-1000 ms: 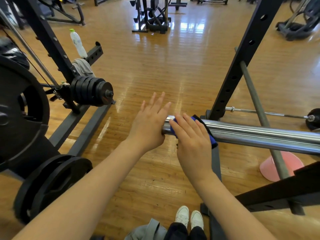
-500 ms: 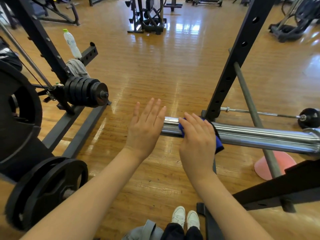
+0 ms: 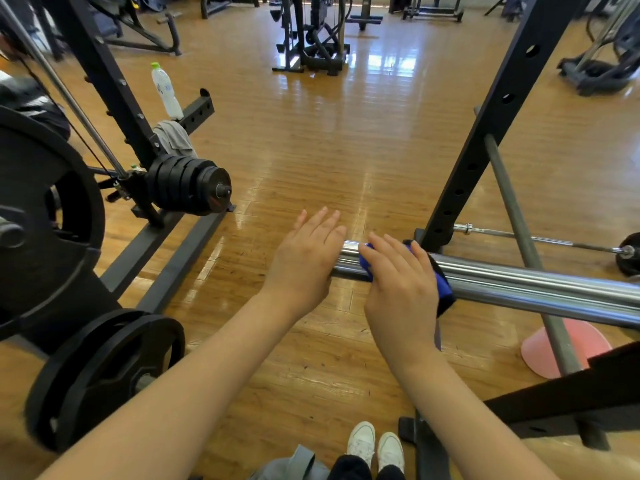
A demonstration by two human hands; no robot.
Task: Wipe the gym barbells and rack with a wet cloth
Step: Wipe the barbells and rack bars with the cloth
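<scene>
Since a moment before, the right hand (image 3: 401,285) had slid the blue cloth (image 3: 440,289) a little back toward the end of the shiny barbell (image 3: 536,285). The left hand (image 3: 304,261) had stayed flat against that end, fingers straight, gripping nothing. The right hand's fingers curled over the cloth and pressed it on the bar. The bar lay across the black rack (image 3: 485,133), just in front of its post. A water bottle (image 3: 166,90) stood on the rack arm at the left, above a gray towel (image 3: 173,138). I could not tell what was in the bottle. Black weight plates (image 3: 187,185) hung nearby. A pink cone (image 3: 550,351) sat on the wood floor (image 3: 329,143).
</scene>
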